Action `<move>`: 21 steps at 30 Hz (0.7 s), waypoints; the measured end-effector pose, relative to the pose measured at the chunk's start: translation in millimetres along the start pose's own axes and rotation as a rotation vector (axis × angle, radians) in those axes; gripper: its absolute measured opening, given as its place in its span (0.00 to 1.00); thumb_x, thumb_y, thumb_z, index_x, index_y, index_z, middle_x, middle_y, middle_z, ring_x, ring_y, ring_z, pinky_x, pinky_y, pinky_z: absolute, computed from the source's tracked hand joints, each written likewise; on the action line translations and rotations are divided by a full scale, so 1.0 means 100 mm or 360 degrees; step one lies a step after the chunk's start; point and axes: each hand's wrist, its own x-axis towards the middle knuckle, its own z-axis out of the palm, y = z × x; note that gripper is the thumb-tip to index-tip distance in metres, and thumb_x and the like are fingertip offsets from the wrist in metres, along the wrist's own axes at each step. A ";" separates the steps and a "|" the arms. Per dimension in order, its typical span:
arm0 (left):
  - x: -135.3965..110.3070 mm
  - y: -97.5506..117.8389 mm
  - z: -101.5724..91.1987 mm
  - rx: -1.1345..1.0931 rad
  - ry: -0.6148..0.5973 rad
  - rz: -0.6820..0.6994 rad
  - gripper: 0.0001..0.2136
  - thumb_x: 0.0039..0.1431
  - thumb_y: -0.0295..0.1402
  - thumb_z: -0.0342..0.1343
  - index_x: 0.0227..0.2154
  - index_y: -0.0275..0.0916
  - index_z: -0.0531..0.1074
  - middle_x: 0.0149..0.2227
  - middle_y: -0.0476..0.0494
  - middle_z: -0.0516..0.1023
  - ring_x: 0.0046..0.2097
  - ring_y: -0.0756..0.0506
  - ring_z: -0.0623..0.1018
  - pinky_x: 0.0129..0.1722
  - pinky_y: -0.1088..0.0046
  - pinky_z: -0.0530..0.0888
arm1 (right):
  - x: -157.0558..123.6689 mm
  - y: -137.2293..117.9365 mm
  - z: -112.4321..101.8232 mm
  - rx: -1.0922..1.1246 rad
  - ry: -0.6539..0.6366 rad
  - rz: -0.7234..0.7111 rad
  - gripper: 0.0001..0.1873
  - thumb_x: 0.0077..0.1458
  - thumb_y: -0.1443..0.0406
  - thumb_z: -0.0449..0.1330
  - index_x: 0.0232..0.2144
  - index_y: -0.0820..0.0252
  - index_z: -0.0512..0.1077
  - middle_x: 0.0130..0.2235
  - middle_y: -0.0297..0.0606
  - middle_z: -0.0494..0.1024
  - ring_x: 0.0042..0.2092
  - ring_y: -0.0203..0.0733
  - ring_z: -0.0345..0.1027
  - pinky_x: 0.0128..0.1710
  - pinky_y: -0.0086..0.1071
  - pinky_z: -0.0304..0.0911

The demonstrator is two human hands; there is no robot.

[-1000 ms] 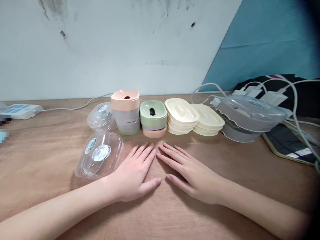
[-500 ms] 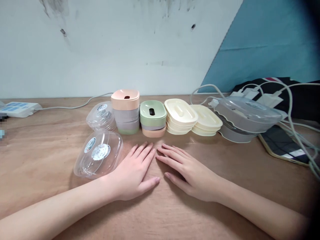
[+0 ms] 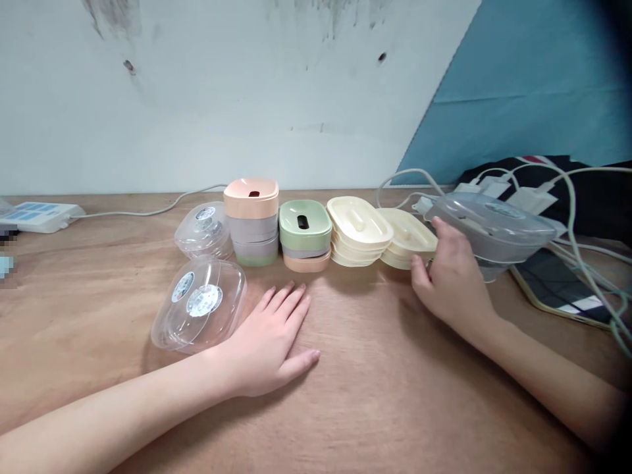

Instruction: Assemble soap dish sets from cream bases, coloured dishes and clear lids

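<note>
My left hand (image 3: 274,339) lies flat on the wooden table, fingers spread, beside a clear plastic lid (image 3: 170,326) with round labels. My right hand (image 3: 454,276) is raised at the right end of the row, thumb and index finger apart, at the edge of a short stack of cream lids (image 3: 407,230). Whether it touches them I cannot tell; its other fingers are partly hidden. Behind it are grey containers (image 3: 474,237) under a clear cover (image 3: 498,214). Left of the short stack stand a taller stack of cream lids (image 3: 360,220), a green-topped stack (image 3: 305,217) and a peach-topped stack (image 3: 251,201).
More clear lids (image 3: 201,227) stand at the left end of the row. White chargers and cables (image 3: 533,197) crowd the back right, near a phone (image 3: 563,289). A white power strip (image 3: 42,216) lies far left. The wall (image 3: 247,99) rises behind.
My right hand has lifted off the table and moved right and away from me to the short cream stack and grey containers. My left hand stays flat on the table.
</note>
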 end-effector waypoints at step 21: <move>0.00 0.00 0.02 -0.0047 0.0039 0.0012 0.33 0.62 0.47 0.43 0.62 0.25 0.50 0.65 0.27 0.48 0.65 0.32 0.49 0.61 0.48 0.52 | 0.10 0.20 0.03 0.0173 -0.0034 0.0176 0.14 0.54 0.65 0.49 0.41 0.65 0.66 0.42 0.56 0.76 0.42 0.55 0.71 0.42 0.47 0.67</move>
